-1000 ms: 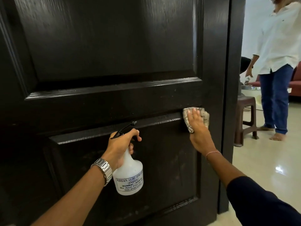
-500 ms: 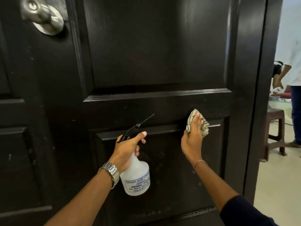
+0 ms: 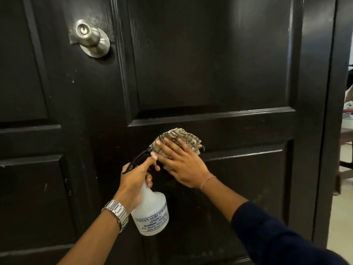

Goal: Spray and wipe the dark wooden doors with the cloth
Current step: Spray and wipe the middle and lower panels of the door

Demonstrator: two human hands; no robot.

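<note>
A steel knob (image 3: 91, 38) sits high on the door (image 3: 210, 64) at the left. Below it my left hand (image 3: 133, 180) curls its grip round the neck of the bottle (image 3: 150, 213), which hangs upright with its black nozzle (image 3: 141, 156) pointing up and right at the cloth (image 3: 179, 139). Whether the bottle holds liquid, I cannot tell. My right hand (image 3: 183, 165) presses the bunched cloth flat on the rail, fingers straight. A stool (image 3: 346, 144) shows past the door's edge.

One cloth (image 3: 177, 139); one spray bottle (image 3: 150, 213)
</note>
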